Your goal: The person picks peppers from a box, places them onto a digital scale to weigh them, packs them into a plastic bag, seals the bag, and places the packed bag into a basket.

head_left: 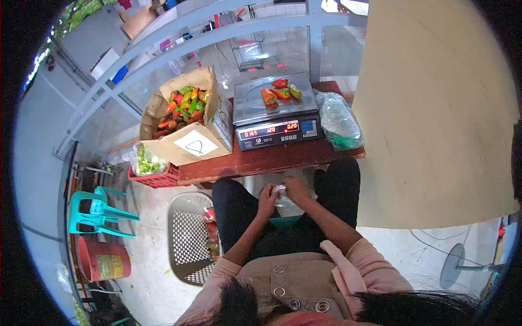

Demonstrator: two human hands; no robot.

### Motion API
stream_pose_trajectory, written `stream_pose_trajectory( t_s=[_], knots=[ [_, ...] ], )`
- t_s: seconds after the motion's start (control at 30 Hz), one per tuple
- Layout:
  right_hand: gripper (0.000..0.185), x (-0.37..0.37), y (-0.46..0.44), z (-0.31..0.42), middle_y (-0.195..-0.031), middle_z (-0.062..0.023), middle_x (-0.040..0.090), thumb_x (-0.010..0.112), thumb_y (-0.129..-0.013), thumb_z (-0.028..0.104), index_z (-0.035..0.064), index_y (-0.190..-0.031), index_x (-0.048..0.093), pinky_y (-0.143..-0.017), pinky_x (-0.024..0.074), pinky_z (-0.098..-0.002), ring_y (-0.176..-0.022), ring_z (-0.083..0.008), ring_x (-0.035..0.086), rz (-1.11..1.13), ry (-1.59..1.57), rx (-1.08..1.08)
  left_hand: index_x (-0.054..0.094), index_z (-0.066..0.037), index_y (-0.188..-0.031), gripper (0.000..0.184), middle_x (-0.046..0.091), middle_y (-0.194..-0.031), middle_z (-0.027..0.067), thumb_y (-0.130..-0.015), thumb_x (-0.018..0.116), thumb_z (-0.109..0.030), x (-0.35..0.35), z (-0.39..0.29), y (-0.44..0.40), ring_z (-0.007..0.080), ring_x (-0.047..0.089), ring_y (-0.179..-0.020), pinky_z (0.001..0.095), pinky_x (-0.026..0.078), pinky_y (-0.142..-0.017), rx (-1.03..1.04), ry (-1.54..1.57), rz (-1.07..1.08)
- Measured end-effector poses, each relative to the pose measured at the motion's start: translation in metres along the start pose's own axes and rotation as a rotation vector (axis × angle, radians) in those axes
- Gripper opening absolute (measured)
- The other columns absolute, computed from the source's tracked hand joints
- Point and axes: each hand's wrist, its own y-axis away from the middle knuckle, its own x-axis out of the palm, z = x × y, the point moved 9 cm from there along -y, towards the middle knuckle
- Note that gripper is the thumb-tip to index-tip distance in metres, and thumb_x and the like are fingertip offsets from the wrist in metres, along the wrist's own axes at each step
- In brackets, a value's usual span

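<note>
Red-brown wooden table (261, 164) is fronted by the seated person's knees. On it, a cardboard box (168, 148) filled with peppers (187, 106) is set at left, a digital price scale (244, 98) beside it, display lit. A bundle of plastic bags (340, 117) is placed just right of the scale. A few loose peppers (268, 96) are carried on the platter. Below the table edge, between the knees, a clear plastic bag (280, 189) is pinched by left hand (266, 200) and right hand (297, 190), fingers closed on it, hands nearly together. Step in hand is judged to be bag handling, perhaps opening; exact finger placement cannot be told. For the next move, a found bag edge and a steady two-handed hold are called for.
</note>
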Motion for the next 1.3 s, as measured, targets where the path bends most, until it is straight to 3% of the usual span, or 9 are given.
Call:
stream_pose_trajectory(
  t_s=[0.1,0.23,0.43,0.53,0.63,0.7,0.77,1.03,1.3],
  knots=[
    [0.02,-0.018,0.001,-0.017,-0.093,-0.0167,0.061,0.055,-0.074,0.003,0.0032,-0.093,0.06,-0.075,0.0471,-0.0442,-0.088,-0.0361,0.06,-0.088,0.013,0.107,0.05,-0.006,-0.099,0.015,0.051,-0.086,0.001,-0.087,0.053,-0.015,0.0,-0.022,0.013,0.0102,0.048,-0.082,0.0258,0.042,-0.073,-0.124,0.508,0.085],
    [0.019,-0.021,-0.008,-0.037,-0.088,-0.0155,0.062,0.055,-0.073,0.002,0.0035,-0.091,0.061,-0.075,0.0473,-0.0407,-0.088,-0.0331,0.06,-0.139,-0.176,0.082,0.048,-0.005,-0.097,0.015,0.051,-0.086,0.0001,-0.086,0.055,-0.014,-0.006,-0.054,0.028,0.0091,0.049,-0.075,0.0237,0.042,-0.07,-0.185,0.74,0.186],
    [0.025,-0.004,-0.005,-0.015,-0.095,-0.0131,0.062,0.064,-0.071,0.007,0.0045,-0.096,0.06,-0.079,0.0466,-0.0372,-0.09,-0.0296,0.059,0.081,-0.237,-0.066,0.053,-0.004,-0.09,0.017,0.057,-0.079,0.0031,-0.077,0.062,-0.009,-0.066,-0.045,0.03,0.0137,0.055,-0.073,0.0278,0.044,-0.067,0.045,-0.067,-0.055],
    [0.032,-0.019,-0.01,0.033,-0.106,-0.0133,0.058,0.068,-0.071,0.012,0.0043,-0.1,0.059,-0.085,0.0448,-0.0362,-0.098,-0.029,0.056,0.355,-0.692,-0.252,0.056,-0.002,-0.088,0.024,0.058,-0.078,0.0101,-0.07,0.065,-0.015,-0.1,-0.004,0.03,0.0197,0.055,-0.074,0.0327,0.045,-0.07,0.021,-0.398,-0.318],
    [0.035,-0.094,-0.059,0.047,-0.106,-0.0137,0.057,0.068,-0.071,0.017,0.0035,-0.102,0.058,-0.094,0.0384,-0.0398,-0.105,-0.0323,0.051,-0.101,-0.425,-0.368,0.056,-0.002,-0.092,0.025,0.057,-0.076,0.0106,-0.073,0.065,-0.013,-0.076,-0.029,0.029,0.0209,0.055,-0.07,0.0333,0.045,-0.066,0.052,-0.27,-0.208],
    [0.042,-0.141,-0.105,0.045,-0.106,-0.0147,0.056,0.07,-0.071,0.019,0.0043,-0.108,0.056,-0.098,0.0351,-0.0421,-0.11,-0.0328,0.047,-0.385,-0.17,-0.237,0.054,0.001,-0.099,0.026,0.06,-0.083,0.013,-0.076,0.062,-0.006,-0.059,-0.008,0.022,0.0233,0.06,-0.077,0.0338,0.046,-0.071,0.062,-0.244,-0.114],
    [0.05,-0.171,-0.148,0.05,-0.111,-0.0179,0.051,0.07,-0.072,0.02,0.0055,-0.115,0.049,-0.092,0.0397,-0.0459,-0.105,-0.0366,0.049,-0.696,0.149,-0.308,0.055,0.001,-0.099,0.025,0.06,-0.085,0.014,-0.077,0.062,-0.006,-0.046,-0.014,0.017,0.0244,0.06,-0.078,0.0342,0.047,-0.071,-0.013,-0.305,-0.028],
    [0.062,-0.144,-0.276,0.07,-0.12,-0.0171,0.048,0.07,-0.071,0.039,0.0132,-0.123,0.047,-0.088,0.0431,-0.0487,-0.114,-0.0372,0.044,-0.262,0.606,-0.268,0.056,0.0,-0.103,0.025,0.062,-0.091,0.0148,-0.079,0.06,-0.008,-0.052,-0.011,0.013,0.0239,0.061,-0.086,0.0347,0.047,-0.077,-0.025,-0.112,-0.032],
    [0.064,-0.129,-0.291,0.067,-0.121,-0.0204,0.048,0.068,-0.072,0.044,0.0222,-0.129,0.046,-0.088,0.0436,-0.0492,-0.113,-0.0381,0.047,-0.259,0.648,-0.304,0.056,-0.001,-0.105,0.026,0.062,-0.095,0.0124,-0.081,0.059,-0.009,-0.053,-0.001,0.008,0.0202,0.06,-0.09,0.0335,0.047,-0.078,-0.102,0.103,0.013]
  ],
)
